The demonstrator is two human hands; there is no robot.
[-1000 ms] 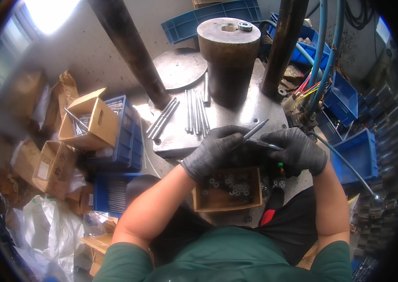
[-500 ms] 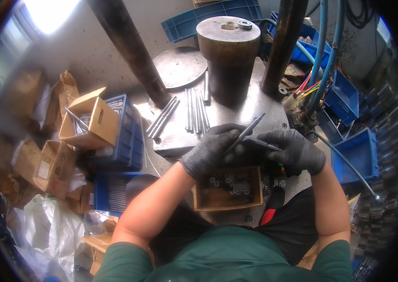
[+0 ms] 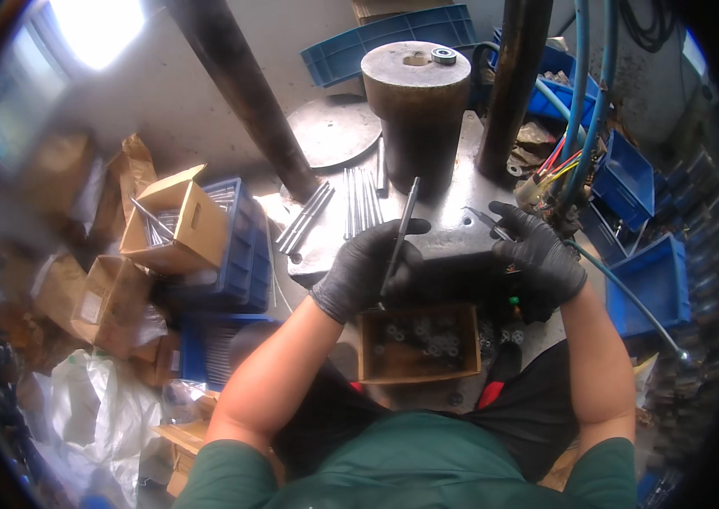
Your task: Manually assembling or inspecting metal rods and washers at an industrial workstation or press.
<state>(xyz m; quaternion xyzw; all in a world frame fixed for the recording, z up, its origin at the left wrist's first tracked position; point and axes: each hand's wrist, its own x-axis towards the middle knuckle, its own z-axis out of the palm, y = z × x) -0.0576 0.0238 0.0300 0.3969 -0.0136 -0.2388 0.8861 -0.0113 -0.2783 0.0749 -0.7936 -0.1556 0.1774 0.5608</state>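
Note:
My left hand, in a black glove, grips a slim stepped metal shaft that stands tilted, its upper end above the thumb. To the right, my gloved right hand is closed around a slim grey metal tool with a narrow pointed end, possibly a caliper; the palm hides most of it. A gap separates the shaft from the tool. Beyond the hands, several shafts lie side by side on a metal machine plate, with another slanted bunch to their left. Below the hands sits an open box holding small metal rings.
A heavy steel cylinder carrying a bearing rises from the plate, between two dark columns. At left, a cardboard box of rods rests against blue crates. Hoses and blue bins stand at right.
My hands have moved apart: the tool has come away from the shaft toward the right. My left hand has shifted left and turned the shaft more upright.

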